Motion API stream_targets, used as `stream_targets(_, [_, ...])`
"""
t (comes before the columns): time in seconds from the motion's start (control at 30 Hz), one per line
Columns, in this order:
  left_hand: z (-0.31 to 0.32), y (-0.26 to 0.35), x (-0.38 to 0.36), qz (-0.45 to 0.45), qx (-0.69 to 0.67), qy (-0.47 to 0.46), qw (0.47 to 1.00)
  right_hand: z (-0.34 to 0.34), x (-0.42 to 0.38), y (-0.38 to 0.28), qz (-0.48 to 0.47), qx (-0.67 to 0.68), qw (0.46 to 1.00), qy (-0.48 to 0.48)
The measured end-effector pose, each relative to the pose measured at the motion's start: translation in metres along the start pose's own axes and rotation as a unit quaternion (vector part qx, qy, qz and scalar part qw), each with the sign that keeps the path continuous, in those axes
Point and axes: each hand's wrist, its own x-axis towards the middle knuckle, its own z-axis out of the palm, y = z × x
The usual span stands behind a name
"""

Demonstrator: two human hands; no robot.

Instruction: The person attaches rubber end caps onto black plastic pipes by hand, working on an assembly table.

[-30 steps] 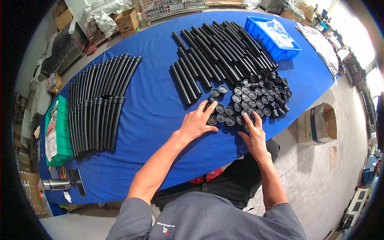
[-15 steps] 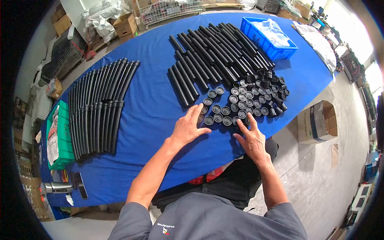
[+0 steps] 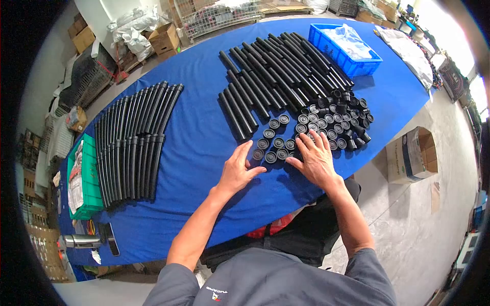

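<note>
Your left hand (image 3: 236,172) lies flat on the blue surface (image 3: 199,137), fingers (image 3: 240,153) spread wide and holding nothing, their tips just beside the nearest of the black caps (image 3: 278,144). Your right hand (image 3: 315,159) rests palm down on the near edge of those caps, fingers fanned out over several of them, gripping none. The caps sit in a loose cluster that runs from your hands toward the straight black tubes (image 3: 270,76), which lie side by side just beyond the caps. A blue bin (image 3: 357,64) with a clear bag in it stands past the tubes. Well apart from the caps, on your left, curved black tubes (image 3: 130,137) lie in rows, with a green crate (image 3: 87,194) beside them at the surface's edge.
</note>
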Motion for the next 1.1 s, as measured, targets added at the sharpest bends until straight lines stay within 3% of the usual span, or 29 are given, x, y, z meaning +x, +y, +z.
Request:
stream_targets(0.13, [-0.011, -0.013, -0.003, 0.010, -0.016, 0.070, 0.997, 0.002, 0.003, 0.000, -0.001, 0.018, 1.000, -0.005])
stream_targets(0.27, [-0.024, -0.038, 0.012, -0.029, 0.016, 0.147, 0.989, 0.004, 0.012, -0.003, -0.017, 0.038, 0.997, 0.062])
stream_targets(0.37, [-0.024, -0.059, 0.034, 0.019, 0.055, 0.178, 0.982, 0.003, 0.020, -0.005, -0.005, 0.030, 0.999, 0.038])
stream_targets(0.4, [-0.026, -0.062, 0.041, 0.054, 0.135, 0.153, 0.977, 0.002, 0.021, -0.005, -0.004, 0.033, 0.998, 0.049])
stream_targets(0.5, [-0.022, -0.069, 0.060, 0.099, 0.183, 0.078, 0.975, -0.011, 0.022, -0.014, -0.003, 0.054, 0.989, 0.135])
stream_targets(0.6, [-0.024, -0.079, 0.070, 0.090, 0.217, 0.004, 0.972, -0.044, 0.020, -0.062, -0.146, 0.208, 0.958, 0.136])
stream_targets(0.63, [-0.024, -0.083, 0.072, 0.083, 0.224, -0.015, 0.971, -0.035, 0.016, -0.077, -0.233, 0.263, 0.920, 0.172])
stream_targets(0.7, [-0.024, -0.084, 0.069, 0.103, 0.233, 0.041, 0.966, -0.030, 0.018, -0.109, -0.371, 0.305, 0.869, 0.118])
stream_targets(0.77, [-0.031, -0.078, 0.058, 0.084, 0.220, 0.084, 0.968, -0.010, 0.021, -0.127, -0.417, 0.321, 0.844, 0.100])
stream_targets(0.8, [-0.037, -0.072, 0.051, 0.027, 0.260, 0.046, 0.964, -0.001, 0.025, -0.131, -0.423, 0.327, 0.840, 0.092])
stream_targets(0.9, [-0.054, -0.085, 0.039, 0.047, 0.322, 0.035, 0.945, 0.024, 0.031, -0.138, -0.403, 0.384, 0.826, 0.085])
stream_targets(0.93, [-0.057, -0.087, 0.040, 0.079, 0.352, 0.059, 0.931, 0.032, 0.031, -0.139, -0.390, 0.409, 0.821, 0.086])
stream_targets(1.1, [-0.061, -0.088, 0.063, 0.155, 0.373, -0.066, 0.912, 0.058, 0.013, -0.129, -0.298, 0.453, 0.840, -0.003])
